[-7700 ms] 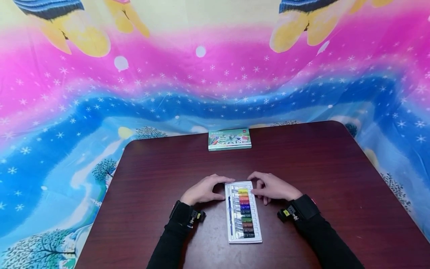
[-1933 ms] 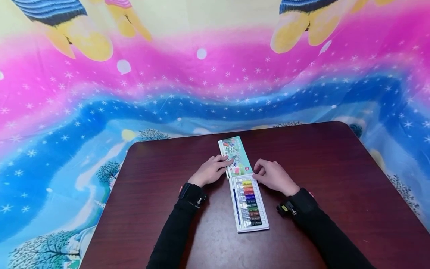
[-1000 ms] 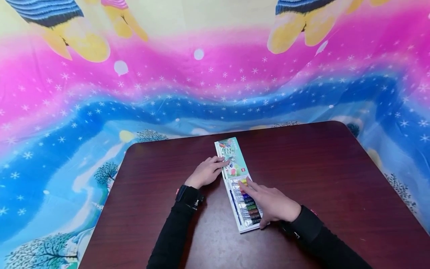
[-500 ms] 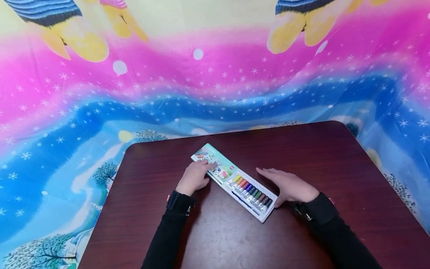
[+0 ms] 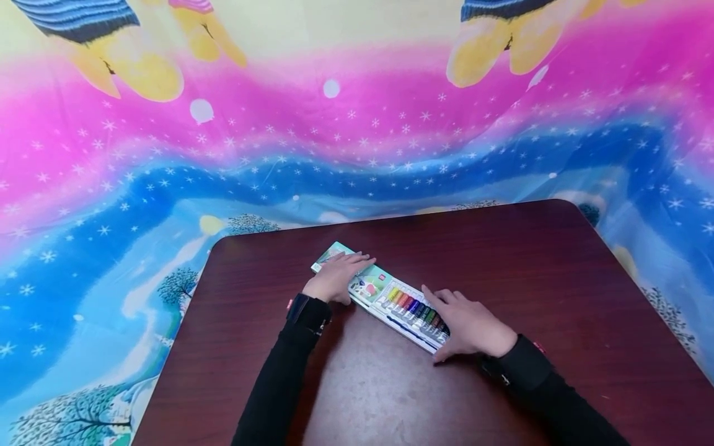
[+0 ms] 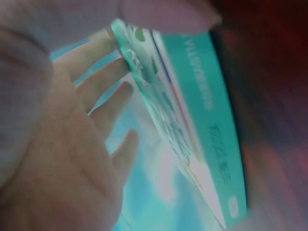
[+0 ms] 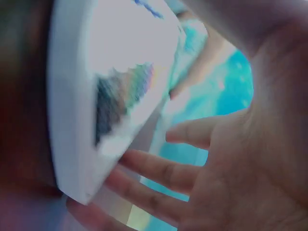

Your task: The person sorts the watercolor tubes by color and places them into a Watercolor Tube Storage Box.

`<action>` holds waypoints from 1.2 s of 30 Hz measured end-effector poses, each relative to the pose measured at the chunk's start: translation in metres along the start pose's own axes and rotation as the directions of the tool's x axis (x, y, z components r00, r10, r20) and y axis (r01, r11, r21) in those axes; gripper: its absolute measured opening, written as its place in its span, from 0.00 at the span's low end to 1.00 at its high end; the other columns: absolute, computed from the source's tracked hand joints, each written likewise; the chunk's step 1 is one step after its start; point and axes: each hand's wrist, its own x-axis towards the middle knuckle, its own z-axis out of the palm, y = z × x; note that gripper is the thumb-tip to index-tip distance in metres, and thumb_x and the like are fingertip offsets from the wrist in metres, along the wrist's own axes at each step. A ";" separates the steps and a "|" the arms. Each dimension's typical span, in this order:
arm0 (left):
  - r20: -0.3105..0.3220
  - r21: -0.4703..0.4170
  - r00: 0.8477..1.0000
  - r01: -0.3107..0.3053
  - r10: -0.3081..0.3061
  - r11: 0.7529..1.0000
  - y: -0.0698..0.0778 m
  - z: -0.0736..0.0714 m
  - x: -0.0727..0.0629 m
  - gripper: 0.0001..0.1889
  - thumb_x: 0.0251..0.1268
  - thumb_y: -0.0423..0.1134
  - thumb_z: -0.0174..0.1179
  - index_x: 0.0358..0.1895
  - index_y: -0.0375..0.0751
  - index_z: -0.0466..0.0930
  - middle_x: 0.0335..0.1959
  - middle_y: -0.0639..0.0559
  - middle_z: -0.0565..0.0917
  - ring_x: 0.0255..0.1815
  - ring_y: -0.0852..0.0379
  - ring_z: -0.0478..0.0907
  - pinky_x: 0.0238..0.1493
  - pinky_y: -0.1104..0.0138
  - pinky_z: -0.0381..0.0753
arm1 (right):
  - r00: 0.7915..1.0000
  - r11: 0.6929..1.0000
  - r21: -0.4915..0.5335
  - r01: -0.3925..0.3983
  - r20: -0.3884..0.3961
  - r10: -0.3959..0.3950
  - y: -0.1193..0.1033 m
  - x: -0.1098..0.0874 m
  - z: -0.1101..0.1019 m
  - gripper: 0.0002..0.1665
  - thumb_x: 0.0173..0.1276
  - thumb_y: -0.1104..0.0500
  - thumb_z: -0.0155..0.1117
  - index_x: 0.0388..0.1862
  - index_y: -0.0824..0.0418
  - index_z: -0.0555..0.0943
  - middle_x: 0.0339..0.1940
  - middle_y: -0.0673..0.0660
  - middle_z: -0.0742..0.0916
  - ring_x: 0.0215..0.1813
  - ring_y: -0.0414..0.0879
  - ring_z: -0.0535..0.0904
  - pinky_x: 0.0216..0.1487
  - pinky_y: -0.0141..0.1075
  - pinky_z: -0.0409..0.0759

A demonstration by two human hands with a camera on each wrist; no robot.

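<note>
A green box with printed pictures lies diagonally on the table, end to end with a white tray. In the tray are several colored paint tubes and a dark blue paintbrush. My left hand spans the box, thumb along the near side and fingers over the top toward the far edge. In the left wrist view the box's lettered side faces the thumb. My right hand holds the tray's right end between thumb and fingers. Whether the tray's other end sits inside the box is unclear.
The dark reddish-brown table extends around both hands. A colorful printed cloth hangs behind it and down both sides.
Box and tray have turned from nearly straight away to diagonal. My left fingers have moved farther across the box. My right hand has come from beside the tray to around its end.
</note>
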 end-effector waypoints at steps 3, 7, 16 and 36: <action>0.046 -0.013 0.999 0.008 -0.007 1.000 0.001 -0.005 0.008 0.56 0.41 0.34 0.83 0.80 0.51 0.64 0.79 0.49 0.68 0.78 0.48 0.64 0.80 0.53 0.60 | 0.999 0.998 -0.068 -0.006 -0.037 0.004 -0.005 -0.002 0.009 0.79 0.40 0.30 0.86 0.84 0.63 0.59 0.68 0.66 0.76 0.62 0.58 0.74 0.54 0.55 0.81; 0.074 -0.001 0.997 0.033 -0.033 0.999 0.002 -0.009 0.015 0.52 0.40 0.35 0.84 0.76 0.53 0.69 0.73 0.53 0.72 0.69 0.50 0.70 0.73 0.57 0.71 | 0.997 0.994 -0.101 -0.047 -0.072 0.040 -0.008 -0.003 0.016 0.73 0.42 0.34 0.87 0.79 0.69 0.64 0.65 0.69 0.77 0.59 0.59 0.74 0.55 0.54 0.82; 0.097 -0.023 0.995 0.002 0.001 1.000 0.005 -0.005 0.021 0.51 0.38 0.43 0.86 0.74 0.54 0.72 0.69 0.54 0.73 0.65 0.53 0.68 0.66 0.59 0.78 | 0.994 0.990 -0.137 -0.039 -0.109 0.025 -0.005 0.002 0.022 0.64 0.43 0.37 0.84 0.69 0.78 0.71 0.58 0.70 0.77 0.56 0.60 0.73 0.56 0.51 0.82; 0.094 -0.029 0.988 -0.124 0.126 0.992 0.014 -0.001 0.027 0.52 0.35 0.50 0.86 0.72 0.53 0.73 0.66 0.53 0.75 0.64 0.54 0.69 0.66 0.60 0.76 | 0.987 0.996 -0.092 -0.015 -0.163 0.000 0.002 0.012 0.023 0.64 0.43 0.37 0.86 0.70 0.75 0.73 0.56 0.67 0.78 0.54 0.56 0.72 0.53 0.47 0.81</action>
